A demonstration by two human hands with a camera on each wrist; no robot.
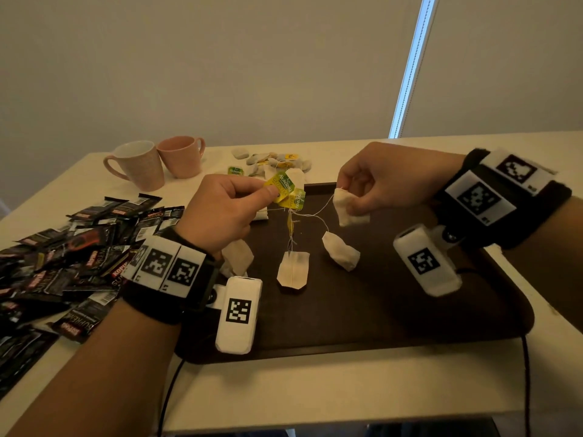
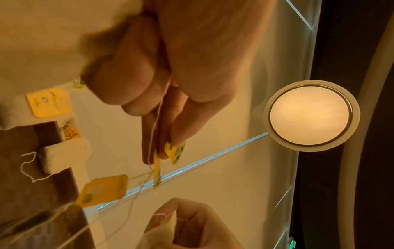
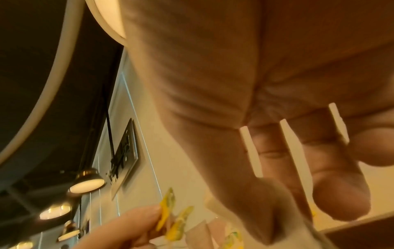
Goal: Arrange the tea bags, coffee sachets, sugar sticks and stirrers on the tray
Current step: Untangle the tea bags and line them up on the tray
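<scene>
A tangle of tea bags hangs over the dark brown tray [image 1: 394, 316], their white strings [image 1: 310, 212] knotted together. The left hand [image 1: 220, 212] pinches a yellow-green paper tag [image 1: 282, 184] between thumb and forefinger, and a second tag [image 1: 296, 199] dangles just beside it. The right hand [image 1: 388, 181] pinches one tea bag [image 1: 348, 208] with its fingers curled round it, held above the far right part of the tray. Three more tea bags hang or lie lower on their strings: one at the middle [image 1: 292, 271], one to its right [image 1: 340, 252], and one partly hidden behind the left wrist [image 1: 237, 257]. Whether these touch the tray surface cannot be told.

In the left wrist view the thumb and fingers [image 2: 179, 128] close on the tag [image 2: 175, 152], with a string running down past them and another yellow tag [image 2: 104, 190] swinging lower. The right wrist view is blurred; it shows curled fingers [image 3: 341, 193] and the other hand's tags [image 3: 168, 208].

The tray rests on a white table [image 1: 347, 383]. Beyond its far edge lies a loose pile of further tea bags [image 1: 268, 160]. To the left, a heap of dark coffee sachets [image 1: 69, 260] spreads over the table, off the tray. Two pink mugs [image 1: 157, 162] stand touching near the far left corner. Black wrist straps carry white coded markers [image 1: 165, 266].
</scene>
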